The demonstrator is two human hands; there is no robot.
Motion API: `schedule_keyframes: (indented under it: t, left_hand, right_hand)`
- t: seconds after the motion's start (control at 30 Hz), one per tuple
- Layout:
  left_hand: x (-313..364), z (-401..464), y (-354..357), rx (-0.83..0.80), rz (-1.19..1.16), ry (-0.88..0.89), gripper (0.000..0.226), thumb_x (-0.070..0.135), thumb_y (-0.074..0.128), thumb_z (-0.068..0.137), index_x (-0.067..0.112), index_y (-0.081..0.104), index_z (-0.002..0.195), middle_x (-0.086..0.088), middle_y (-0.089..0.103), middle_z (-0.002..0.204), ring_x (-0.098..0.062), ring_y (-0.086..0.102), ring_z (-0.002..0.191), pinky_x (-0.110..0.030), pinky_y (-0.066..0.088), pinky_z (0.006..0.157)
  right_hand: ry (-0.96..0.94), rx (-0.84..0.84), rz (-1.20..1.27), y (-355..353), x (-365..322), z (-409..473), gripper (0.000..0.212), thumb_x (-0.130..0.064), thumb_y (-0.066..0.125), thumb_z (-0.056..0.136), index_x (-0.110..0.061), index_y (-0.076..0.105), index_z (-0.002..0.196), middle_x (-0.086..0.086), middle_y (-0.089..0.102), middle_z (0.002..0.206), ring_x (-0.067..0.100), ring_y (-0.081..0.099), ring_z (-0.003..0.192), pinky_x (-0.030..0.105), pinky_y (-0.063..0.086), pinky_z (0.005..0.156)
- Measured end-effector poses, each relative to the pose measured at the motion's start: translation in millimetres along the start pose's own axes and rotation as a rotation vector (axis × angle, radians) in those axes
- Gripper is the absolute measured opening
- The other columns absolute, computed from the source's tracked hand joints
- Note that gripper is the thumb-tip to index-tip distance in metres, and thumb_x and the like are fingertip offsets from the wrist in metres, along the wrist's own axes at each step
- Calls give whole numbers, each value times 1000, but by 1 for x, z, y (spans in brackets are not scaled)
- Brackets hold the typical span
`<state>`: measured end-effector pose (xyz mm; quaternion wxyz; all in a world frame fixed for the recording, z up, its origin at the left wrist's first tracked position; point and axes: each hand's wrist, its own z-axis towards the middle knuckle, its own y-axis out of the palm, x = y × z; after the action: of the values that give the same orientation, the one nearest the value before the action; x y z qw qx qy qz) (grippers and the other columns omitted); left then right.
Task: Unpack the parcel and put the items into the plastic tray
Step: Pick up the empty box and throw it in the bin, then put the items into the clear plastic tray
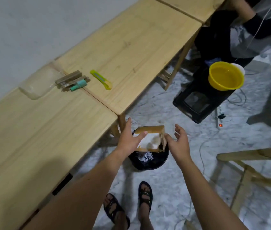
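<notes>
The opened cardboard parcel box, blurred and with white paper inside, is over a black waste bin on the floor. My left hand is at the box's left side with fingers spread, its thumb tip over the white paper. My right hand hovers open just right of the box's flap. I cannot see either hand gripping the box. On the wooden table, a clear plastic tray stands by the wall. Brown packets and a teal cylinder lie against its right end.
A yellow-green utility knife lies on the table right of the items. A yellow basin sits on a black stool. Another person's legs are at top right. Cables and a power strip cross the floor; a wooden frame stands right.
</notes>
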<state>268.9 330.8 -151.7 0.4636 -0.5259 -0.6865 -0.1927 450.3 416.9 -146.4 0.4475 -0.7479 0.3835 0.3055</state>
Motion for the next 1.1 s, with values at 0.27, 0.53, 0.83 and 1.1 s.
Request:
schedule_keyframes:
  t: [0.27, 0.53, 0.83, 1.1]
  left_hand:
    - [16, 9, -43, 63, -101, 141, 90, 35, 75, 97, 30, 19, 167, 12, 21, 174, -9, 21, 158, -32, 24, 126]
    - [8, 11, -137, 320, -190, 163, 88, 31, 80, 93, 24, 29, 165, 3, 29, 173, -15, 27, 158, -29, 26, 123]
    - [-43, 6, -257, 596, -8, 114, 78, 39, 74, 96, 27, 34, 162, 8, 38, 168, -15, 37, 154, -30, 31, 122]
    - [-99, 8, -331, 745, 486, 106, 70, 27, 67, 102, 0, 37, 159, -20, 34, 168, -36, 16, 162, -53, 25, 129]
  right_hand:
    - [-144, -89, -30, 35, -33, 2, 57, -30, 70, 96, -31, 47, 148, -8, 48, 154, 15, 46, 141, 34, 42, 109]
    - [-346, -232, -58, 108, -98, 0, 56, -31, 70, 95, -33, 48, 147, -6, 45, 154, 15, 47, 140, 30, 42, 103]
    - [-531, -465, -113, 212, -165, 8, 60, -30, 73, 94, -37, 46, 146, -10, 44, 153, 12, 45, 139, 26, 39, 104]
    - [-940, -494, -330, 297, -215, 50, 65, -15, 76, 82, -8, 53, 142, 13, 51, 147, 27, 47, 138, 33, 35, 117]
